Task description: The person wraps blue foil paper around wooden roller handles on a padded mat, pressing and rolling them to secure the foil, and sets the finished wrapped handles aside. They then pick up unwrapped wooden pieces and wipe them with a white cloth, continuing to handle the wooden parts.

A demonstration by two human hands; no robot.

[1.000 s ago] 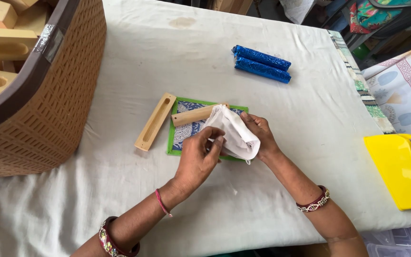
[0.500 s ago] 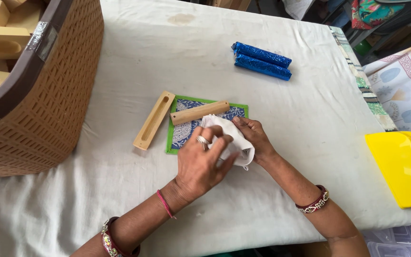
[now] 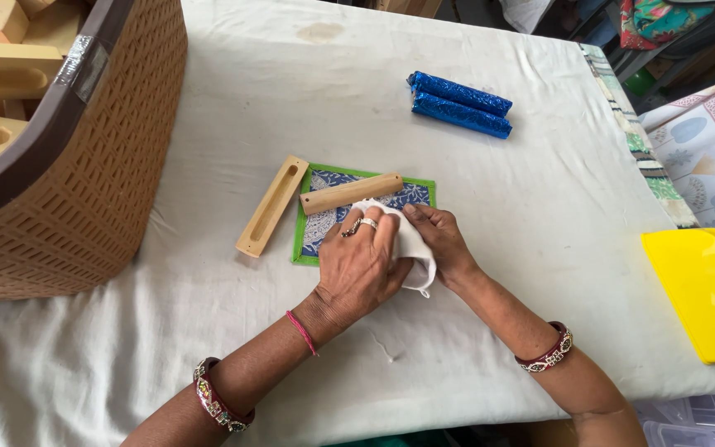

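White-sheeted counter (image 3: pixel 208 364) fills the frame, woven basket (image 3: pixel 84 190) of wooden blocks upper left. At centre, a green-edged printed mat (image 3: pixel 414 192) carries a round wooden rod (image 3: pixel 351 193); a slotted wooden block (image 3: pixel 271 205) lies just left. Left hand (image 3: pixel 363 263) presses flat, fingers spread, on a white cloth (image 3: pixel 411 248); right hand (image 3: pixel 439 237) pinches its edge, apparently pinning it steady. Blue foil rolls (image 3: pixel 459 103) sit upper centre.
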